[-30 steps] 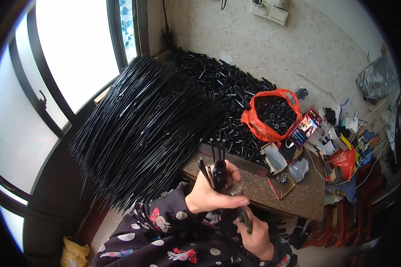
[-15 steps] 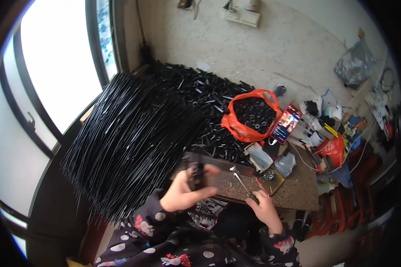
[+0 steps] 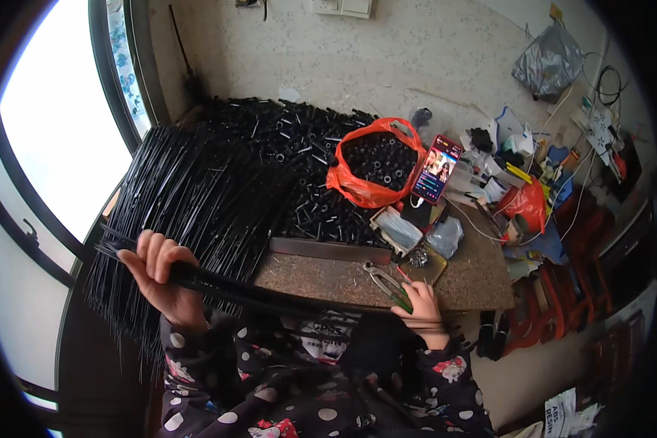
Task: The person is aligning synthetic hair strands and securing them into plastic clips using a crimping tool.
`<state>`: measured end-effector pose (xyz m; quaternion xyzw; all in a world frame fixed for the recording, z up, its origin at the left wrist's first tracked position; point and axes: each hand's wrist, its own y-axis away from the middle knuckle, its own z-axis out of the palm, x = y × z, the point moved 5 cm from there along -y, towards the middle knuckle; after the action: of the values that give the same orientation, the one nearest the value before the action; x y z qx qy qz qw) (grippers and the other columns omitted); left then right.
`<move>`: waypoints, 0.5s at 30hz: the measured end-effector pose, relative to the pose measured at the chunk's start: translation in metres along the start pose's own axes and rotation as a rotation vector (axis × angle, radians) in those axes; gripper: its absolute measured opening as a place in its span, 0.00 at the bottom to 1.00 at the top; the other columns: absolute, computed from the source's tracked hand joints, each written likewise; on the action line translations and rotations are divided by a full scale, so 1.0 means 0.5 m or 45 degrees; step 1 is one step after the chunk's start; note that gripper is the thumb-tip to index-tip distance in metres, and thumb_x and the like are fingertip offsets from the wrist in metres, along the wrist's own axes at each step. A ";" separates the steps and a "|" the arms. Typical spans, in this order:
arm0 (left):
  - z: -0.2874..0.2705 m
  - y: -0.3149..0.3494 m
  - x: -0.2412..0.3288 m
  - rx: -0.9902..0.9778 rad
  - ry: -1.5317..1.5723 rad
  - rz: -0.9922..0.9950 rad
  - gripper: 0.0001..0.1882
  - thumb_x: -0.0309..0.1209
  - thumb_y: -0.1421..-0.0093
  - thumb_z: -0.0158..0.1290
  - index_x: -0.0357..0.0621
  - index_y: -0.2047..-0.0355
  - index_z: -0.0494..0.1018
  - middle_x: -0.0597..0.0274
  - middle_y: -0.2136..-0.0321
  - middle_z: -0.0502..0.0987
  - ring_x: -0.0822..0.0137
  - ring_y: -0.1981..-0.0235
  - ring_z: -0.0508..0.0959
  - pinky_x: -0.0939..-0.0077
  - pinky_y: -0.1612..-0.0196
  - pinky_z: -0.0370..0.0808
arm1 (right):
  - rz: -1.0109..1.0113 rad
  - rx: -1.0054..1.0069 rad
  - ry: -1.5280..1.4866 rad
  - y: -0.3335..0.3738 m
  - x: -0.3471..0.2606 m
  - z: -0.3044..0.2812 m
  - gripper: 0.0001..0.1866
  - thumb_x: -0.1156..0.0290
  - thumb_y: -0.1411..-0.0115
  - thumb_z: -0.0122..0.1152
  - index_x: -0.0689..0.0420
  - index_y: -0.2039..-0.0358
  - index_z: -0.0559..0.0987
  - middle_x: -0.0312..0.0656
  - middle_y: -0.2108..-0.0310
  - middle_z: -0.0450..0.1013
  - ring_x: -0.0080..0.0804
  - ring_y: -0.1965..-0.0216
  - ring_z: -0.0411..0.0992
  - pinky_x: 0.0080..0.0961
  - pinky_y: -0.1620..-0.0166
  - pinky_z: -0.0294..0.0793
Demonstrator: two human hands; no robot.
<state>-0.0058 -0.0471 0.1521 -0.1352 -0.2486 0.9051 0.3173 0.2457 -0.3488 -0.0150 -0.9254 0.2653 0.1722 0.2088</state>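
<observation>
My left hand [image 3: 164,281] is closed round a long, black, flexible rod-like piece [image 3: 248,292]. The piece runs across in front of my body to my right wrist, where its far end is smeared by motion. Thin dark tips stick out beyond my left fingers, over a large pile of long thin black rods [image 3: 182,190]. My right hand [image 3: 421,310] grips a pair of pincers [image 3: 379,276] with green handles, their metal jaws pointing to the far left above the front of the table [image 3: 314,277].
Behind a metal strip [image 3: 328,250] lies a heap of short black tubular parts [image 3: 306,146]. An open red plastic bag [image 3: 365,196] holds black ring-shaped parts. A lit phone [image 3: 438,169] leans beside it. Clutter and a red bag [image 3: 527,204] fill the right; a window [image 3: 51,109] stands left.
My left hand has moved left and now holds the long black piece stretched across my body; before, it was nearer the middle with a blurred dark thing. The pincers have stayed in my right hand.
</observation>
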 end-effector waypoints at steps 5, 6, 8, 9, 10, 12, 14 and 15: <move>-0.196 0.154 -0.118 0.584 0.011 -0.199 0.17 0.41 0.43 0.51 0.46 0.82 0.60 0.69 0.85 0.62 0.72 0.77 0.67 0.67 0.60 0.71 | -0.166 0.477 -2.020 -0.011 -0.145 -0.203 0.49 0.45 0.56 0.65 0.56 0.41 0.52 0.46 0.55 0.67 0.41 0.52 0.66 0.35 0.50 0.67; -0.231 0.207 -0.147 0.696 -0.398 -0.403 0.16 0.42 0.44 0.51 0.42 0.78 0.67 0.60 0.77 0.72 0.64 0.68 0.73 0.65 0.57 0.71 | -0.119 0.816 -1.887 0.010 -0.113 -0.243 0.40 0.45 0.51 0.59 0.58 0.47 0.58 0.38 0.69 0.69 0.30 0.65 0.68 0.22 0.62 0.70; -0.340 0.323 -0.207 0.940 -0.089 -0.722 0.12 0.36 0.47 0.48 0.38 0.74 0.72 0.52 0.65 0.75 0.57 0.62 0.74 0.64 0.57 0.71 | -0.479 1.103 -1.952 0.044 -0.106 -0.331 0.27 0.47 0.44 0.51 0.58 0.57 0.64 0.31 0.79 0.59 0.19 0.77 0.59 0.13 0.74 0.60; -0.435 0.405 -0.215 1.031 -0.071 -1.024 0.15 0.38 0.47 0.47 0.38 0.69 0.73 0.53 0.64 0.75 0.57 0.61 0.73 0.62 0.56 0.70 | -0.368 1.301 -1.888 0.046 -0.131 -0.340 0.23 0.47 0.42 0.48 0.57 0.62 0.65 0.30 0.80 0.54 0.17 0.79 0.53 0.13 0.77 0.55; -0.446 0.445 -0.242 1.126 -0.300 -1.266 0.23 0.46 0.48 0.47 0.39 0.62 0.72 0.54 0.64 0.74 0.57 0.61 0.72 0.60 0.54 0.67 | -0.249 1.501 -1.805 0.047 -0.156 -0.340 0.21 0.48 0.40 0.44 0.56 0.67 0.65 0.29 0.82 0.50 0.16 0.82 0.47 0.14 0.80 0.50; -0.505 0.529 -0.247 1.425 -0.335 -1.616 0.27 0.47 0.51 0.48 0.38 0.58 0.67 0.50 0.64 0.74 0.47 0.64 0.72 0.57 0.52 0.66 | -0.197 1.213 -1.728 0.023 -0.213 -0.288 0.22 0.46 0.39 0.42 0.56 0.68 0.65 0.31 0.80 0.56 0.17 0.80 0.53 0.14 0.78 0.55; -0.588 0.602 -0.232 1.293 -0.533 -1.880 0.31 0.55 0.51 0.45 0.43 0.57 0.70 0.53 0.63 0.75 0.58 0.64 0.72 0.67 0.55 0.66 | -0.027 1.159 -1.601 0.013 -0.248 -0.227 0.23 0.47 0.39 0.41 0.57 0.67 0.65 0.37 0.77 0.63 0.21 0.79 0.59 0.18 0.75 0.63; -0.585 0.599 -0.226 1.293 -0.531 -1.892 0.31 0.55 0.51 0.45 0.43 0.57 0.70 0.53 0.63 0.75 0.58 0.64 0.72 0.67 0.55 0.66 | 0.022 1.037 -1.575 0.012 -0.252 -0.202 0.22 0.49 0.39 0.42 0.58 0.66 0.65 0.38 0.76 0.64 0.23 0.77 0.61 0.19 0.73 0.65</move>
<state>0.0461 -0.2151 -0.2443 0.3803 0.1031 0.4755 0.7865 0.1624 -0.3492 0.1236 -0.5065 0.1491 0.5518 0.6455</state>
